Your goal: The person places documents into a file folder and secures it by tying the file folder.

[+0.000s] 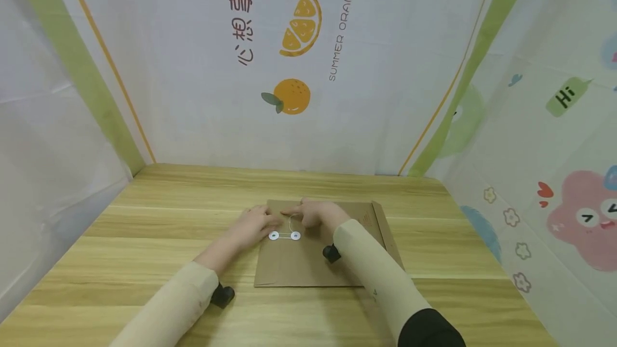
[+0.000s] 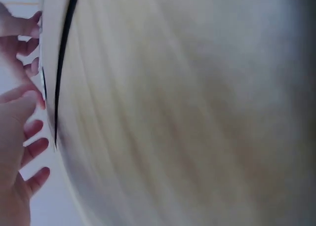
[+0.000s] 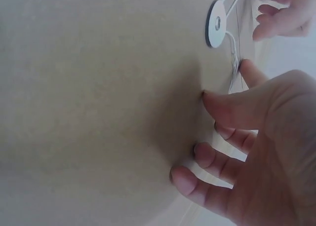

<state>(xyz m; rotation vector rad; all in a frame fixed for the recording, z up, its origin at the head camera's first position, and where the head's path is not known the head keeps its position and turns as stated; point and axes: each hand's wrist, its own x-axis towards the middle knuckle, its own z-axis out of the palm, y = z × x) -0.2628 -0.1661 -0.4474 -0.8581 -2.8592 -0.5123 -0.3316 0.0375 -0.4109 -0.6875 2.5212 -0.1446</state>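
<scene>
A brown kraft string-tie envelope (image 1: 308, 261) lies flat on the wooden table. Two white button discs (image 1: 295, 235) sit near its left side, joined by white string (image 1: 290, 223) with a loose end running toward the far edge. My left hand (image 1: 253, 226) rests at the envelope's left edge, fingers loosely spread beside the discs. Farther in, my right hand (image 1: 315, 213) touches the envelope with its index finger stretched left. In the right wrist view, the right fingertips (image 3: 182, 179) are spread on the surface, and the string (image 3: 233, 51) passes behind the thumb.
The wooden table (image 1: 159, 234) extends around the envelope on all sides. A white printed cloth (image 1: 202, 95) hangs behind it, with more cloth at both sides. Small black devices (image 1: 223, 295) are strapped under both wrists.
</scene>
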